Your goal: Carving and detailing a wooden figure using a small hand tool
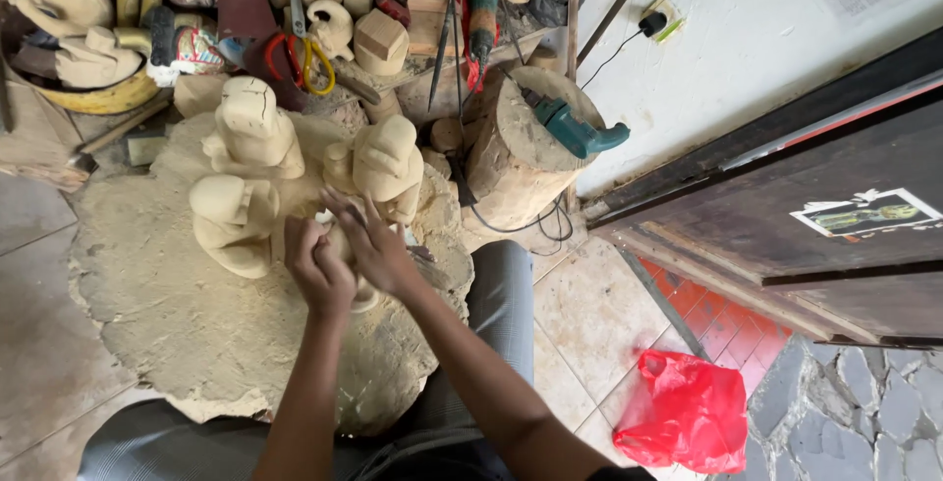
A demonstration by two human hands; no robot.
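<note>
Cramped carving corner on a tiled floor, with a big rough stump slab as the work surface in the lower left of the frame. Three pale unfinished wooden figures stand on it: one at upper centre-left, one right of it, one lower left. The shelf along the top is stuffed with carved bits, scissors and tools, a teal power drill lies on a log at centre, and a red plastic bag sits at lower right.

Both hands are on a small pale carved piece mid-frame, just in front of the figures. The left hand is curled around it; the right hand rests on top with fingers spread, not clamped. Most of the piece is hidden (can't tell its shape).

My guess: raw wood, stiff and light, dusty rather than slippery, thin carved edges could chip, so grip the thick body.
</note>
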